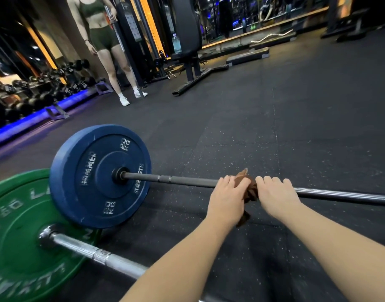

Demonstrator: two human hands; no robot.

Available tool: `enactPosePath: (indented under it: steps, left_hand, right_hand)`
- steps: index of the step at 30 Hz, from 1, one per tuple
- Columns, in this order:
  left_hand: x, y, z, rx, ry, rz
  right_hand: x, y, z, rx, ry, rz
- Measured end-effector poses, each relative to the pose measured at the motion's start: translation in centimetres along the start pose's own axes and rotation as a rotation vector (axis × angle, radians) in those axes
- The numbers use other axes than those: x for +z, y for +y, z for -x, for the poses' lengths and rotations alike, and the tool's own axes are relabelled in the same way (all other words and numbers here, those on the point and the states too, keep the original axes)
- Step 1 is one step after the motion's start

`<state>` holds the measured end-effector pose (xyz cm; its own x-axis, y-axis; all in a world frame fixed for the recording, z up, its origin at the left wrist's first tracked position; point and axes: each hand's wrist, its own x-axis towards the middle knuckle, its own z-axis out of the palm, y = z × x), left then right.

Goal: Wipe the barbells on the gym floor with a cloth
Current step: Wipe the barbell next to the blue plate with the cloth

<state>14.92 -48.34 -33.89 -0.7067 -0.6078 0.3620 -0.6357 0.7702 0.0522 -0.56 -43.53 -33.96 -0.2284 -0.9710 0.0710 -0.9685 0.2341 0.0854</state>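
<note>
A dark barbell bar lies across the black gym floor, with a blue 20 kg plate on its left end. A brown cloth is wrapped around the bar near its middle. My left hand grips the cloth on the bar from the left side. My right hand grips the bar and cloth just to the right, touching the cloth. A second barbell with a silver bar and a green plate lies nearer to me, at the lower left.
A person stands at the back left beside a cable machine. A dumbbell rack with blue light runs along the left wall. A black bench and step platforms stand behind. Black rubber floor stretches to the right.
</note>
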Motion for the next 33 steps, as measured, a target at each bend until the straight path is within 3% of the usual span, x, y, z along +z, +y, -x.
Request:
enactPosePath:
  steps: [5,11,17,27,33]
  left_hand:
    - [-2.6,-1.7,0.0,0.011,-0.073,-0.113]
    - [-4.4,-7.3,1.6,-0.383,-0.150,-0.120]
    - [-3.0,-5.7,0.9,-0.464,-0.098,-0.108]
    - [-0.6,-1.7,0.1,-0.223,-0.053,-0.023]
    - [-1.8,-4.2,0.4,-0.111,-0.052,-0.081]
  right_hand:
    - [-0.2,0.2,-0.1,-0.014,-0.032,-0.049]
    - [0.2,0.4,-0.1,-0.053,-0.013,-0.051]
    - [0.4,0.4,-0.2,-0.049,0.014,-0.029]
    - [0.0,-0.1,-0.4,0.023,-0.040,0.005]
    - [0.1,0.0,-0.7,0.017,-0.060,0.005]
